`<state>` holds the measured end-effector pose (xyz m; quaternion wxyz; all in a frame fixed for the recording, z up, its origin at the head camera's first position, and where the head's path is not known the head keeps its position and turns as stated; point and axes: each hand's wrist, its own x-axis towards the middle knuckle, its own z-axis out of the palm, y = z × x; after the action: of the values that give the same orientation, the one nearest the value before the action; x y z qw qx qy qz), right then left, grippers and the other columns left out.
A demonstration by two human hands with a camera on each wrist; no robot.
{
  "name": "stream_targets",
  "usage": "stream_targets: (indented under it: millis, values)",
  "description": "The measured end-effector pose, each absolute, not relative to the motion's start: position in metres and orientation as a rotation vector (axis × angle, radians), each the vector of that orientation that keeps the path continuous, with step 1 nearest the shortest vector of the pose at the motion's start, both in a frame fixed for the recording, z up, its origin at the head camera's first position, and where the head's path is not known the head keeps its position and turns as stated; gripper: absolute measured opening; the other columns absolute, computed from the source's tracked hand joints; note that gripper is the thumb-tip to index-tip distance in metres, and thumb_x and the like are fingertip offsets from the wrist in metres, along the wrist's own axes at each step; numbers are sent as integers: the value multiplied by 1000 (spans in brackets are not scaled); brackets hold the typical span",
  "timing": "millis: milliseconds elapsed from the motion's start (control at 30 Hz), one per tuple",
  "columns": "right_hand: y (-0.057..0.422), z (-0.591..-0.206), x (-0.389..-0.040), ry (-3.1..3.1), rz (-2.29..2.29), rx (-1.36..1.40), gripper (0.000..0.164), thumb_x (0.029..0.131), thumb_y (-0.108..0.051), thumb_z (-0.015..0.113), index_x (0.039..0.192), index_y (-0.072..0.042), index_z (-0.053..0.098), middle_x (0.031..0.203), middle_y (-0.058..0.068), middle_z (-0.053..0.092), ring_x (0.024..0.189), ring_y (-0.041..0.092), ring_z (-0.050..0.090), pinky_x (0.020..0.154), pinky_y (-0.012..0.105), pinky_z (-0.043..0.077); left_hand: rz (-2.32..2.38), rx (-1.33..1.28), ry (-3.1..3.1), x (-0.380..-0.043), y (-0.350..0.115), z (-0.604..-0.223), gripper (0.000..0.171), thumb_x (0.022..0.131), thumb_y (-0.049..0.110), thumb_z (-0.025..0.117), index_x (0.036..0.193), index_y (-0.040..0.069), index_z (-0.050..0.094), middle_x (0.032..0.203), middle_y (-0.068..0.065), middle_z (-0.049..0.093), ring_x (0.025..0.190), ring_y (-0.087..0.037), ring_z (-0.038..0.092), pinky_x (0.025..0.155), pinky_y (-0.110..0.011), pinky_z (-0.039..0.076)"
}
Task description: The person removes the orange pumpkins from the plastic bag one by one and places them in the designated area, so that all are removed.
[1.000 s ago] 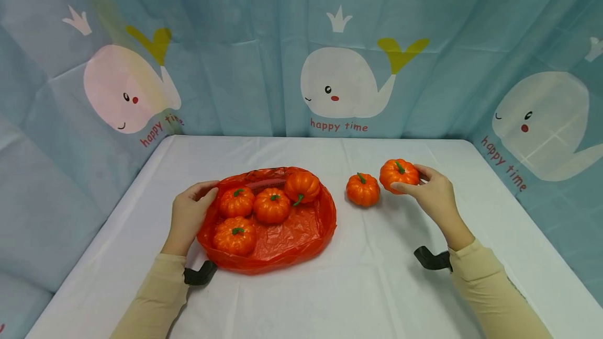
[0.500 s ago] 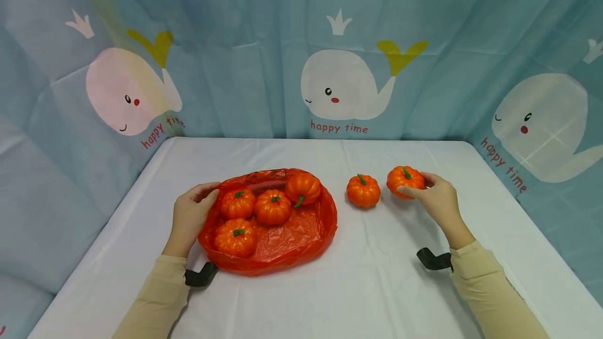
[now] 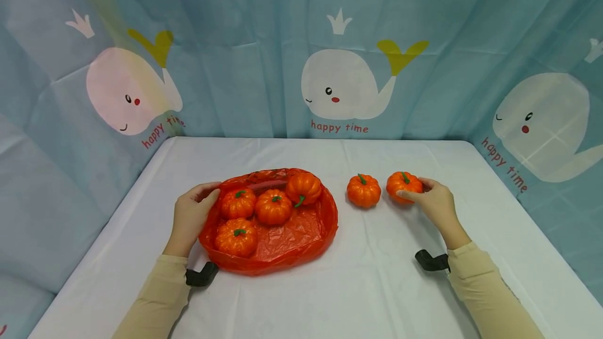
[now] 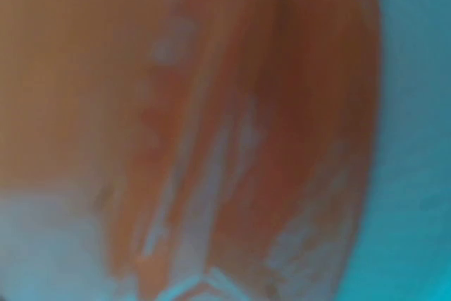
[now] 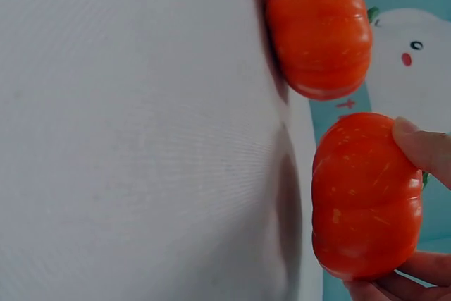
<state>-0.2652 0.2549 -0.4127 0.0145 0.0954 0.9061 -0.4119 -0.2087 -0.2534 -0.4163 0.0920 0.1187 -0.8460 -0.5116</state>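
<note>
My right hand (image 3: 435, 202) holds a small orange pumpkin (image 3: 400, 182) with a green stem, thumb on one side and fingers on the other. The pumpkin is close over the white table, its shadow (image 5: 287, 216) beside it in the right wrist view. To its left a second pumpkin (image 3: 363, 191) sits upright on the table. My left hand (image 3: 190, 216) pinches the left rim of a red plastic bag (image 3: 292, 232), which lies spread with its mouth up. Several similar pumpkins (image 3: 273, 207) rest inside. The left wrist view is blurred, with the bag's red film (image 4: 303, 103) filling its middle.
The white table (image 3: 367, 286) runs back to a light blue curtain (image 3: 254, 67) printed with whales, which also stands along both sides. Black wrist mounts (image 3: 201, 274) stick out from both sleeves, the left one close to the bag's near edge.
My right hand has lowered the pumpkin toward the table and moved it slightly right, away from the other loose pumpkin. My left hand and the bag have stayed in place.
</note>
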Motion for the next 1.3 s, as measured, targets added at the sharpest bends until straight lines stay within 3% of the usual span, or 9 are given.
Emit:
stream_targets:
  millis: [633,1033,1300]
  values:
    - [255,-421,-264,2829,-1221,301,90,85,-42,76,147,11,38,150,33,40,140,47,36,114,57,34,-1525,344,-2516,-209,-254,-416,41,101,37,54,130,10,65,134,-12,64,124,-22,55,81,-1,42]
    - [253,-418,-263,2809,-1182,297,95,87,-44,74,151,10,29,152,33,36,141,47,35,115,57,34,-1526,343,-2516,-208,-254,-415,41,101,37,55,130,10,65,133,-13,64,124,-23,55,81,-1,41]
    - [247,-411,-254,2869,-1355,259,90,87,-38,76,153,2,31,156,27,35,139,47,40,113,53,38,-1515,322,-2503,-209,-255,-418,40,101,37,55,129,10,66,131,-13,65,121,-22,56,81,-1,43]
